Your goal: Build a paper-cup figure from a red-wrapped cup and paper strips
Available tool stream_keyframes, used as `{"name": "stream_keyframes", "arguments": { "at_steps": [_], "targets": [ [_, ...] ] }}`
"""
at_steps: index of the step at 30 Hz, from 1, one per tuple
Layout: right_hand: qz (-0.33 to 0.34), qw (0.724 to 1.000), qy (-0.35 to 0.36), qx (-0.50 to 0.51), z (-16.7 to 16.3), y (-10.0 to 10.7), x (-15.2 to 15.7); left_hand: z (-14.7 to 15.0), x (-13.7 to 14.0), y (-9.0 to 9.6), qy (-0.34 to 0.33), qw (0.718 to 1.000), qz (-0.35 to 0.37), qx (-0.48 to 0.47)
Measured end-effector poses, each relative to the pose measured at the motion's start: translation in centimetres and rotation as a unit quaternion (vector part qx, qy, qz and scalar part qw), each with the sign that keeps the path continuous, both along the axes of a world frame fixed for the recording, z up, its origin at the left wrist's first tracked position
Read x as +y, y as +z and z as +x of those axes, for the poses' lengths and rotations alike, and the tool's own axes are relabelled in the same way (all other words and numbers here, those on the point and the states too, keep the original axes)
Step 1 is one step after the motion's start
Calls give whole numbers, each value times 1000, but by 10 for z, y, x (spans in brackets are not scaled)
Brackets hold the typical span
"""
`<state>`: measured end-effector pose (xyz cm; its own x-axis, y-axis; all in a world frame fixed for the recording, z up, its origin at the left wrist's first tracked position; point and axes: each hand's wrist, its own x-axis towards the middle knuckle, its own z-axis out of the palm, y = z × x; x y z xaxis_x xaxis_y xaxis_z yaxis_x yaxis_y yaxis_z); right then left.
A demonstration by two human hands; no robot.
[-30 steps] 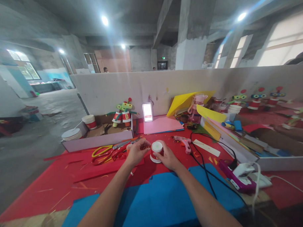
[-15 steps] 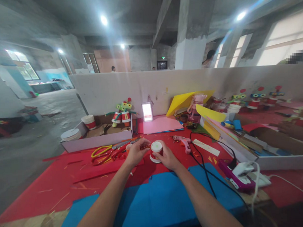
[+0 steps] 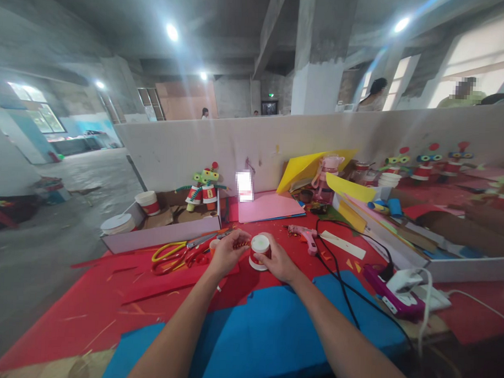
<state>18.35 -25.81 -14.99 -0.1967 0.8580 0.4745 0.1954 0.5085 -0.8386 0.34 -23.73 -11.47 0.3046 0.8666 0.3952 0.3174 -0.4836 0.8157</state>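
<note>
In the middle of the red-covered table, my right hand (image 3: 281, 261) is closed around the side of a small red and white paper cup (image 3: 260, 244), which stands upside down with its pale base up. My left hand (image 3: 228, 253) pinches a short red folded paper strip (image 3: 242, 245) whose free end points at the cup's left side. Whether the strip is stuck to the cup I cannot tell. Just left of my left hand are scissors with yellow handles (image 3: 167, 252) and a small orange roll (image 3: 213, 245), partly hidden. A pink glue gun (image 3: 306, 238) lies to the right.
A white box (image 3: 163, 234) at the left holds cup figures (image 3: 203, 190). Pink paper sheets (image 3: 272, 207) lie behind my hands. To the right are black cables (image 3: 336, 269), a purple power strip (image 3: 392, 296) and another tray (image 3: 459, 270). Blue foam (image 3: 267, 333) covers the near edge.
My hands, the cup and the red strip stay practically where they were. Beyond the partition, people in the background have shifted position.
</note>
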Motion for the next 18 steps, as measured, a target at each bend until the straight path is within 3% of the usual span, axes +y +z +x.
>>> {"name": "stream_keyframes", "arguments": {
  "at_steps": [18],
  "targets": [
    [5, 1000, -11, 1, 0, -2, 1, 1, -2, 2, -7, 1000, 7, -8]
  ]
}}
